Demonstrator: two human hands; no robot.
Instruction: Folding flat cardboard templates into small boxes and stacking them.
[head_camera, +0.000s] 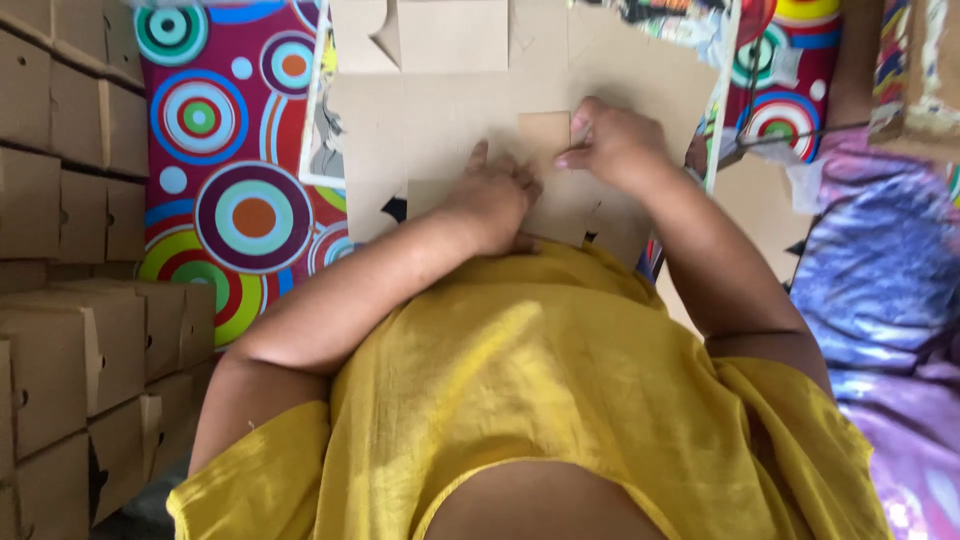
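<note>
A flat, die-cut cardboard box blank lies in front of me on a mat. My left hand presses down on its near middle with the fingers curled. My right hand pinches a small square flap of the blank, which is folded up from the sheet. Both hands are close together, about a hand's width apart. My yellow top fills the lower view.
Stacks of folded brown cardboard boxes stand along the left. A mat with bright circles covers the floor. Purple-blue patterned cloth lies at the right, and more flat cardboard sits beside my right arm.
</note>
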